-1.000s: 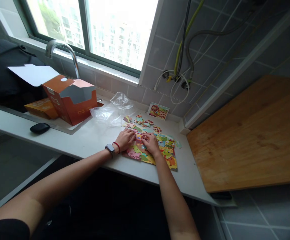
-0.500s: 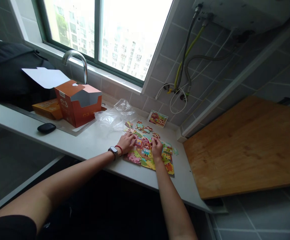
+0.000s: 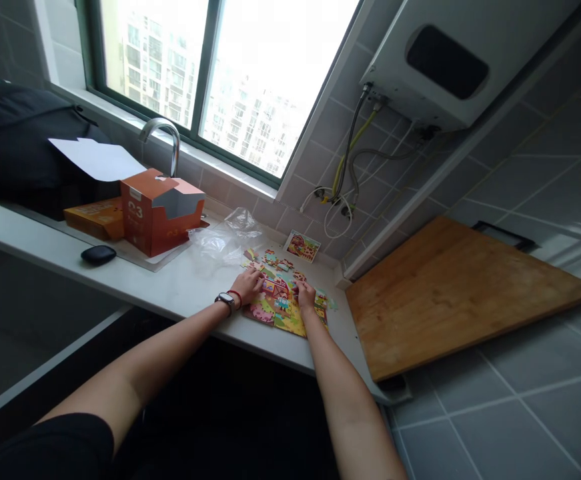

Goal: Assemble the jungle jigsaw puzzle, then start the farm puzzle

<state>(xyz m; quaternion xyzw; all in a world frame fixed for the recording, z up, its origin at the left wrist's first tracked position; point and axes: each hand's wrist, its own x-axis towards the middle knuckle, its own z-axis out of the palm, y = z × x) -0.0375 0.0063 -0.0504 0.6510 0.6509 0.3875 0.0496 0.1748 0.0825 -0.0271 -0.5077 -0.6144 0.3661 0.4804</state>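
A colourful, partly joined jigsaw puzzle (image 3: 282,308) with a farm scene lies on the white counter. My left hand (image 3: 248,285), with a watch and a red band at the wrist, rests on the puzzle's left side, fingers stretched out and flat. Over the right part of the puzzle, my right hand (image 3: 305,295) is closed in a pinch on a puzzle piece, mostly covered by the fingers. Loose puzzle pieces (image 3: 285,265) lie along the far side. Behind them a picture card (image 3: 301,246) leans against the tiled wall.
Crumpled clear plastic (image 3: 225,240) lies left of the puzzle. Farther left are an open orange box (image 3: 157,220), a flatter orange box (image 3: 95,219), a black mouse (image 3: 99,255) and a faucet (image 3: 175,143). A wooden board (image 3: 450,300) stands at right, below hoses and a water heater (image 3: 430,63).
The head view has shifted, so the counter sits a little further left and more of the water heater shows. Both hands stay at the puzzle, the right still pinching.
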